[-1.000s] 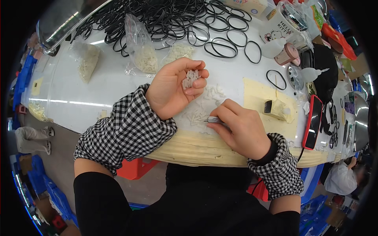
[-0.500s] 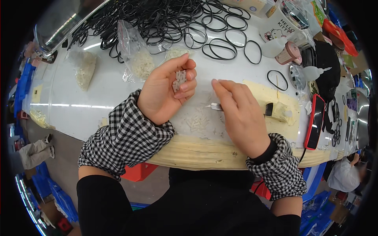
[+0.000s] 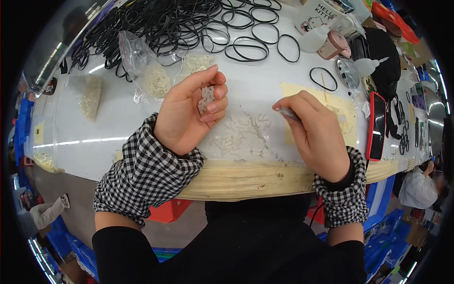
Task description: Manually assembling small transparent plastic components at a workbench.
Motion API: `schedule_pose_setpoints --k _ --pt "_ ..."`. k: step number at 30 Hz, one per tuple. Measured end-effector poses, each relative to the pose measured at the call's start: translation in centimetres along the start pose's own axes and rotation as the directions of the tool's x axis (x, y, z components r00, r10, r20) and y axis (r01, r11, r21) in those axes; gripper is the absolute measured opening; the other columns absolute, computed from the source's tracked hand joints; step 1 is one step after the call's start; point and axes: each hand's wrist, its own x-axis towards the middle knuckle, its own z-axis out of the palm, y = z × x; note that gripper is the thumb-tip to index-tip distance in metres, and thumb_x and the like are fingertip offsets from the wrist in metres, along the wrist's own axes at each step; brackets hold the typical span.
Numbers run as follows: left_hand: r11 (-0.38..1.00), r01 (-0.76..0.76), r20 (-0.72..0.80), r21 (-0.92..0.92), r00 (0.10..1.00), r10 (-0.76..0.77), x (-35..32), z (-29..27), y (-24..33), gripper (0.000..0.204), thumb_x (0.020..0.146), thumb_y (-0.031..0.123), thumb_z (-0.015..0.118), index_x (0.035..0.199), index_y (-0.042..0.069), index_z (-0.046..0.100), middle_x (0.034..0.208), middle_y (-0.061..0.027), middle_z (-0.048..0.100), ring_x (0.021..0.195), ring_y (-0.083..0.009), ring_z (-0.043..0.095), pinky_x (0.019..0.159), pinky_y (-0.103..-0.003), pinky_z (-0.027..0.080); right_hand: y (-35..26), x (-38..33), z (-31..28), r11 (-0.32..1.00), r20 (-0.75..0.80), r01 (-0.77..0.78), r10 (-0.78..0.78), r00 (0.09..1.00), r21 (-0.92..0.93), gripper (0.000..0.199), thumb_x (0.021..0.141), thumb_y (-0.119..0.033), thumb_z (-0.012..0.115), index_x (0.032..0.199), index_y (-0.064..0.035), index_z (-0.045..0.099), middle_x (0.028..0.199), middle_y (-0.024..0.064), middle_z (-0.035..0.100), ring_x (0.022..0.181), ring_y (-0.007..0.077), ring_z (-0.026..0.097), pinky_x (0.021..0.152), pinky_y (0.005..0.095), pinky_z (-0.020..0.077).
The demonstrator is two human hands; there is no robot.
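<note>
My left hand [image 3: 187, 111] is turned palm up above the table, its fingers curled round a cluster of short whitish tube pieces [image 3: 206, 99]. Across from it, my right hand [image 3: 317, 128] is closed, thumb against fingers, on a small grey metal tool [image 3: 287, 112]. Most of that tool is hidden inside the hand, and its kind is unclear. Between and below the hands, many loose whitish tube pieces [image 3: 231, 142] lie scattered on the tabletop near its front edge.
Black rubber loops [image 3: 156, 28] are heaped at the far left, with single loops [image 3: 288, 48] beside them. Bags of pale pieces [image 3: 156, 80] stand behind my left hand. Yellow tape [image 3: 293, 92] is stuck to the table. A red-cased phone [image 3: 377, 125] and a pink cup [image 3: 333, 43] are on the right.
My right hand has moved right and turned, lifting the metal tool off the pieces. More loose pieces now show on the table. My left hand still holds its cluster; the view has shifted slightly.
</note>
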Motion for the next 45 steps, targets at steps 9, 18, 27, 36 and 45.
schedule_pose_setpoints --k 9,18,27,36,45 --pt "0.999 0.034 0.035 0.041 0.999 -0.036 0.0 -0.1 -0.3 0.019 0.096 0.023 0.045 0.093 0.005 0.049 0.074 0.0009 0.044 0.058 -0.0069 0.036 0.05 -0.02 0.03 0.4 -0.1 1.5 0.993 0.129 0.005 0.01 0.992 -0.118 0.014 0.078 -0.007 0.063 0.089 -0.004 0.057 0.083 0.0092 0.055 0.07 0.0302 0.059 0.061 0.0372 0.0474" --pt "0.911 0.12 0.019 0.395 0.99 -0.139 -0.7 0.9 -1.4 0.022 0.094 0.021 0.053 0.102 0.0 0.056 0.07 0.0045 0.046 0.057 -0.0037 0.034 0.052 -0.017 0.028 -1.1 0.5 0.7 0.982 -0.178 0.083 -0.053 0.983 0.168 0.021 0.071 0.009 0.063 0.087 -0.0028 0.058 0.08 0.0099 0.061 0.069 0.0245 0.062 0.058 0.0295 0.0485" --pt "0.929 0.161 0.126 0.332 0.969 -0.213 -0.8 0.6 -1.9 0.016 0.094 0.02 0.054 0.095 0.004 0.058 0.074 0.0061 0.047 0.062 -0.0035 0.034 0.056 -0.018 0.03 -1.4 0.4 1.7 0.95 -0.279 0.272 -0.222 0.934 0.155 0.018 0.067 0.008 0.068 0.08 -0.0011 0.061 0.071 0.0079 0.06 0.06 0.0192 0.061 0.052 0.0261 0.0467" --pt "0.956 0.109 0.203 0.274 0.965 -0.169 -0.7 0.4 -1.6 0.018 0.096 0.022 0.05 0.096 0.004 0.054 0.076 0.0049 0.047 0.063 -0.0039 0.034 0.058 -0.018 0.031 -1.7 0.7 1.1 0.951 -0.236 0.199 -0.143 0.961 0.235 0.015 0.08 -0.008 0.066 0.089 -0.0008 0.058 0.071 0.0102 0.056 0.057 0.0233 0.056 0.053 0.0293 0.0443" --pt "0.953 0.101 0.236 0.286 0.956 -0.172 -0.6 0.3 -1.6 0.018 0.096 0.021 0.05 0.093 0.004 0.054 0.074 0.0052 0.045 0.062 -0.0035 0.034 0.057 -0.017 0.03 -1.2 0.3 1.5 0.975 -0.126 0.118 -0.095 0.987 0.187 0.014 0.082 -0.013 0.066 0.086 -0.0027 0.057 0.07 0.0077 0.054 0.054 0.0228 0.054 0.048 0.0294 0.0433"
